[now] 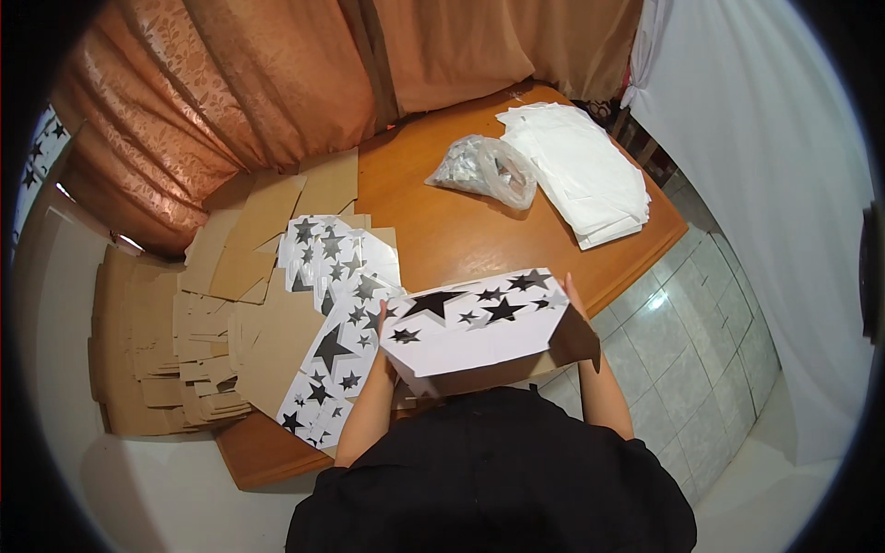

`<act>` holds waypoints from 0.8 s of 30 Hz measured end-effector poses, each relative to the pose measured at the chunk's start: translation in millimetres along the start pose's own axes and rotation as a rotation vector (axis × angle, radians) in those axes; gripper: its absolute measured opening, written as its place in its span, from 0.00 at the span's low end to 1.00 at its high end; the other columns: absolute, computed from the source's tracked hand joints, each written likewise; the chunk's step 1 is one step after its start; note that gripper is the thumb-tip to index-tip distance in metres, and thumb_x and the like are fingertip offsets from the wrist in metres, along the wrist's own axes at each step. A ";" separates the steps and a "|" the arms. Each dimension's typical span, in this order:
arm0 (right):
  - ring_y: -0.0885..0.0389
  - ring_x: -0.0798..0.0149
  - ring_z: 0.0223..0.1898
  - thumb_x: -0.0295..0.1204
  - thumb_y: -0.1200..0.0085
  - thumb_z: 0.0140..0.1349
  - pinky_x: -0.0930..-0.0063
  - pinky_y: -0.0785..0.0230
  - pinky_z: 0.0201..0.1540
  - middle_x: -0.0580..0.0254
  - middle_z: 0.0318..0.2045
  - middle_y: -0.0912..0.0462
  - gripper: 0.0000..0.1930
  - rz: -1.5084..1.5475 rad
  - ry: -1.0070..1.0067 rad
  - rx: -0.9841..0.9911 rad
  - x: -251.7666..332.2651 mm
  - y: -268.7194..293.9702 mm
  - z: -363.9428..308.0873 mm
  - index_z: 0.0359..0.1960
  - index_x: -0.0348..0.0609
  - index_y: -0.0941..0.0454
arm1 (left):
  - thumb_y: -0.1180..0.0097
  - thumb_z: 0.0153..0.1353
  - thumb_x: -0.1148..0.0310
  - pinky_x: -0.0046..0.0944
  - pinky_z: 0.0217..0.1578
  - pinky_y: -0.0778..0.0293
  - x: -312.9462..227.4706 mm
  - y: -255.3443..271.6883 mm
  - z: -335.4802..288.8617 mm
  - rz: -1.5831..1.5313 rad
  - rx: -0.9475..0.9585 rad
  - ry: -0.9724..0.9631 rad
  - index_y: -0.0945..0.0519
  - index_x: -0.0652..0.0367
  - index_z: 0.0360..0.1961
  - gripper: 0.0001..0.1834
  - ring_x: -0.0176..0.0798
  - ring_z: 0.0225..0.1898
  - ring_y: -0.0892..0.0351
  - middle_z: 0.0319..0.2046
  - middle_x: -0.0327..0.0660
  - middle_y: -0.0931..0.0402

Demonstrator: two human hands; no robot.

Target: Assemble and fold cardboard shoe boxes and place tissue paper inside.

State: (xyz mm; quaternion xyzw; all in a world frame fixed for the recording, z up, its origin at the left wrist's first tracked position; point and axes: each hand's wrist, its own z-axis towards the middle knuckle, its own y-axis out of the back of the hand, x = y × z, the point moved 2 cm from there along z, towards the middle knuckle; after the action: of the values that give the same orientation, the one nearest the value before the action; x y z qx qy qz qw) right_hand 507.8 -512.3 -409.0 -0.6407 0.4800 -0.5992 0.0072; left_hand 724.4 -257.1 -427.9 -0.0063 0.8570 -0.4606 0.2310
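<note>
Close in front of my body I hold a partly folded cardboard box (470, 341), white with black stars on its upper face and plain brown on the inner side. My left hand (383, 320) grips its left end, most of the fingers hidden by the board. At the right end my right hand (572, 293) holds on, fingertips along the upper edge and the brown flap below them. Beside my left forearm lie several overlapping flat white sheets with black stars (330, 346).
Plain brown cardboard pieces (263, 341) are spread and stacked over the left of the wooden table (406, 184). Farther back are a clear plastic bag (484, 170) with small pale pieces and a pile of white sheets (585, 175). Orange curtains (240, 83) hang behind; a white cloth (747, 157) hangs right.
</note>
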 end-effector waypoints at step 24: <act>0.28 0.74 0.17 0.52 0.58 0.65 0.81 0.34 0.20 0.69 0.20 0.23 0.25 -0.479 -0.128 -0.131 -13.1 6.9 -2.2 0.32 0.41 0.22 | 0.55 0.63 0.48 0.35 0.23 0.22 29.8 84.0 -3.8 0.495 0.014 -0.519 0.29 0.54 0.53 0.26 0.35 0.24 0.22 0.27 0.41 0.25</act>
State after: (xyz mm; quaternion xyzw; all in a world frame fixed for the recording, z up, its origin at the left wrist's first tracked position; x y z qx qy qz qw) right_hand 504.2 -506.7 -422.4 -0.7719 0.3509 -0.5097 -0.1460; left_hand 713.2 -212.5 -504.3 0.0863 0.7423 -0.3795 0.5455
